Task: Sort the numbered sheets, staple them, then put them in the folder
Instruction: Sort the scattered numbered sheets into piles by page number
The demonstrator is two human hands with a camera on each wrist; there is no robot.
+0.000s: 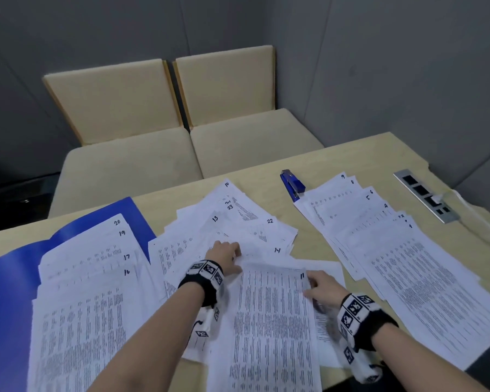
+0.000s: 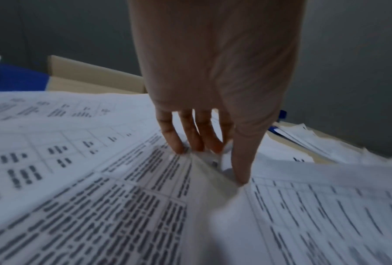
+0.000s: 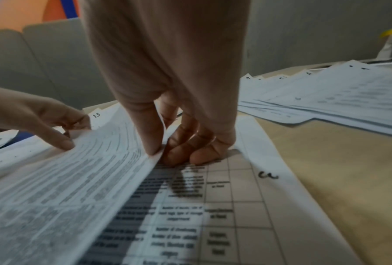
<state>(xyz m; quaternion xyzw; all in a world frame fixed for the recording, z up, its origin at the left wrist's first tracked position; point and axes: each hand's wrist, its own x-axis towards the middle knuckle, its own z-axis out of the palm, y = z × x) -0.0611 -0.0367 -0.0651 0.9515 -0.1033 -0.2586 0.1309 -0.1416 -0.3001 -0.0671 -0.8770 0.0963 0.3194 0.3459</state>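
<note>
Fingers (image 3: 154, 143) of the right hand (image 1: 321, 287) pinch the right edge of sheet 11 (image 1: 272, 321), thumb on top and the others curled beneath it; the left hand (image 1: 224, 254) lies with its fingers (image 2: 174, 143) nearly straight, pressing the loose middle pile (image 1: 238, 230) on the worktop (image 1: 351, 154).

Largest risk, I judge, is the middle pile: 10, 13, 14, 22 and 23 lie jumbled, so pulling 11 free could drag neighbours along and hide their numbers. The left stack (image 1: 85, 278), showing 16 to 20, covers the open blue folder (image 1: 9, 292) and would have to come off before filing. The right stack (image 1: 393, 250), fanned from 9 downward, touches the blue stapler (image 1: 292, 183); a nudge could skew it. Smallest: a crease where sheet 11 is pinched.

Only the right wrist view shows a further numbered sheet under 11 and the grip itself; only the head view shows all three groups.
</note>
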